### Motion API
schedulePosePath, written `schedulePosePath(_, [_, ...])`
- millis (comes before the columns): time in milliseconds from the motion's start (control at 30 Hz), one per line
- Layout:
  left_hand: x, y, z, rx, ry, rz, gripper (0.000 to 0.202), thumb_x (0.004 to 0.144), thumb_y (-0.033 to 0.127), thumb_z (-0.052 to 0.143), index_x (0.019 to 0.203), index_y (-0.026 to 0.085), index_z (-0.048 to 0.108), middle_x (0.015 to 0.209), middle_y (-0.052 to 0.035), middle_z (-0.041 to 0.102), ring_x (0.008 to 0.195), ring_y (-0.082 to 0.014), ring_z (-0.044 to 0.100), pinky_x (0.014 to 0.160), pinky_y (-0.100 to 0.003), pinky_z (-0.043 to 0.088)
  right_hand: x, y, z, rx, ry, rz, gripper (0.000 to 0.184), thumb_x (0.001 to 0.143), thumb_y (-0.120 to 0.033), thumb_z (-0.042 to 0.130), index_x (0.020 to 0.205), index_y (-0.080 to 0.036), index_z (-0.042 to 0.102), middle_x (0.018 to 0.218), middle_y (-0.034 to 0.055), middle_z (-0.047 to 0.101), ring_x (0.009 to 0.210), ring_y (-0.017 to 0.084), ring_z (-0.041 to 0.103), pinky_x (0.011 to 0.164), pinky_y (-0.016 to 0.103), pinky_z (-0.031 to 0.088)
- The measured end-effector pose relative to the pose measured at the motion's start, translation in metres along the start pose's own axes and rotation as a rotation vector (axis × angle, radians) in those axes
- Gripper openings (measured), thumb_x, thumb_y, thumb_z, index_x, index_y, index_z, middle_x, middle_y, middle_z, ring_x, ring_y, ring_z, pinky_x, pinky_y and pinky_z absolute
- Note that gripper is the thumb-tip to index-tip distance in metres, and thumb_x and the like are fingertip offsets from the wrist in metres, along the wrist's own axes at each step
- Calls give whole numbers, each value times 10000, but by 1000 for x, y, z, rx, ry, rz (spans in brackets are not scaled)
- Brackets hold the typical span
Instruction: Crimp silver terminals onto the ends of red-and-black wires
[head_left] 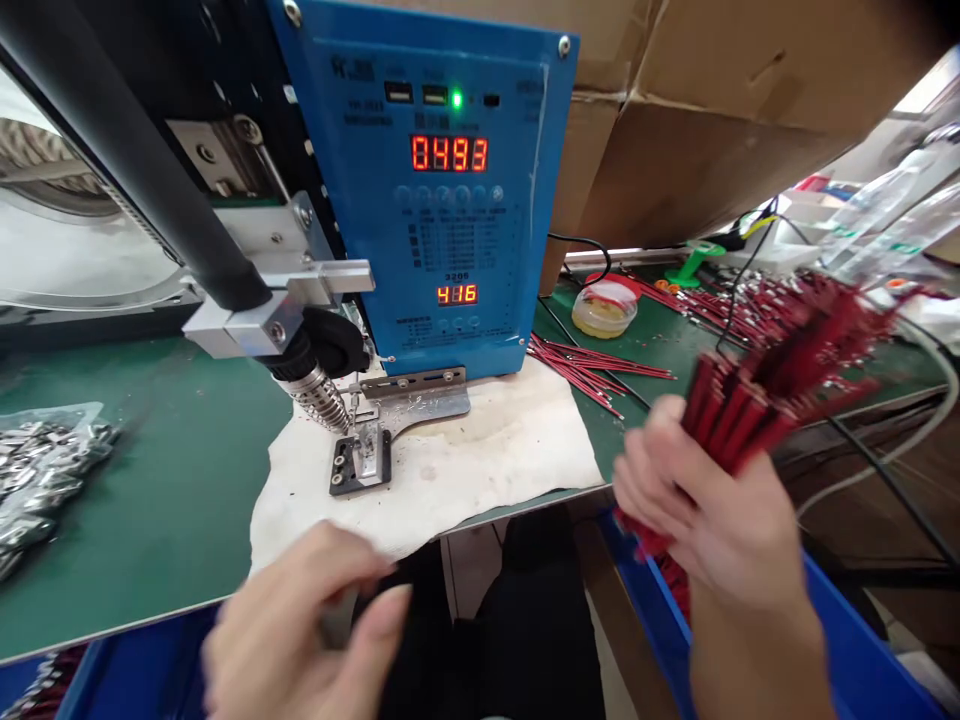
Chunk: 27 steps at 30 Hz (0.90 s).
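The right hand [705,495] grips the wires [742,405], which jut above it; a snug, even squeeze should keep their ends level. The left hand [307,630], loosely curled, thumb apart, shows nothing held; the jig [369,458] stands beyond it.

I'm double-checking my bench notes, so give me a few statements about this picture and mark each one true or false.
1. The right hand grips a bundle of red wires. True.
2. The left hand holds red wires too. False: no wires show in the left hand.
3. A green light glows on the front of the blue machine. True.
4. The bag of metal parts lies right of the blue machine. False: the bag of metal parts lies to its left.
5. The lower display reads 416. True.
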<state>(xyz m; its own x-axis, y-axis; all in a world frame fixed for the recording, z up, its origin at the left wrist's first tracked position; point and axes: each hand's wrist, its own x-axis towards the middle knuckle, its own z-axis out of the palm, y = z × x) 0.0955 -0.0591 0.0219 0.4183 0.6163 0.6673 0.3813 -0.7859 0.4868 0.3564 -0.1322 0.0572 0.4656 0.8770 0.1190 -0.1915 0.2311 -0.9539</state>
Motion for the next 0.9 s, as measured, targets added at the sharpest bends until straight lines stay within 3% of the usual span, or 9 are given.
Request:
schedulePosePath(67, [22, 26, 28, -142, -2, -41, 215, 838, 195, 677, 1034, 239, 601, 854, -3, 670, 670, -115, 609, 573, -219, 492, 34, 3, 17, 39, -1, -154, 449, 862, -418, 716, 612, -228, 394, 444, -105, 256, 340, 54, 217, 353, 222, 176])
schedulePosePath(167, [57, 51, 61, -303, -53, -197, 542, 835, 378, 737, 1321, 270, 524, 1268, -65, 648, 1105, -215, 637, 860, -321, 565, 61, 24, 30, -66, -27, -242, 467, 881, -427, 696, 602, -222, 383, 472, -98, 270, 379, 53, 218, 371, 232, 184])
schedulePosePath(233, [76, 57, 74, -352, -92, -266, 816, 772, 507, 780, 1463, 275, 414, 1442, -91, 551, 1301, -286, 539, 1031, -429, 510, 67, 41, 33, -190, -34, -267, 370, 889, -411, 684, 649, -212, 484, 510, -78, 363, 427, 68, 308, 420, 238, 276])
schedulePosePath(300, [91, 60, 84, -382, -118, -339, 920, 724, 583, 793, 1495, 286, 389, 1503, -89, 498, 1368, -316, 483, 1110, -484, 447, 67, 56, 34, -211, -40, -265, 261, 881, -377, 688, 721, -202, 578, 558, -59, 445, 476, 82, 371, 459, 238, 328])
schedulePosePath(433, [107, 61, 100, -524, -93, -454, 713, 722, 572, 802, 1333, 307, 545, 1368, -42, 619, 1292, -264, 560, 1097, -427, 461, 66, 71, 33, -223, -88, -251, 62, 863, -271, 668, 884, -212, 658, 691, -23, 578, 637, 132, 521, 579, 253, 438])
schedulePosePath(567, [113, 64, 108, -697, -88, -509, 482, 748, 471, 820, 1130, 274, 602, 1123, -11, 720, 1066, -195, 681, 929, -322, 543, 62, 68, 31, -212, -139, -250, 178, 926, -333, 538, 850, -210, 641, 699, 2, 577, 648, 161, 551, 597, 283, 487])
schedulePosePath(700, [114, 66, 111, -737, -77, -503, 417, 732, 435, 840, 1012, 252, 590, 946, -1, 722, 873, -188, 705, 843, -335, 558, 54, 54, 31, -215, -153, -256, 127, 912, -323, 573, 926, -221, 648, 842, 27, 638, 751, 174, 615, 680, 284, 534])
schedulePosePath(800, [115, 66, 114, -705, -66, -451, 432, 723, 411, 849, 1031, 260, 586, 951, -12, 711, 922, -219, 694, 882, -379, 548, 51, 48, 31, -231, -143, -268, 213, 827, -277, 690, 1033, -234, 652, 962, 35, 675, 847, 191, 652, 749, 286, 555])
schedulePosePath(900, [117, 65, 117, -624, -60, -415, 454, 708, 398, 859, 1048, 262, 591, 987, -22, 713, 979, -238, 681, 931, -407, 526, 51, 50, 27, -263, -108, -295, 325, 823, -238, 691, 1142, -240, 629, 1112, 53, 678, 972, 206, 659, 858, 302, 551])
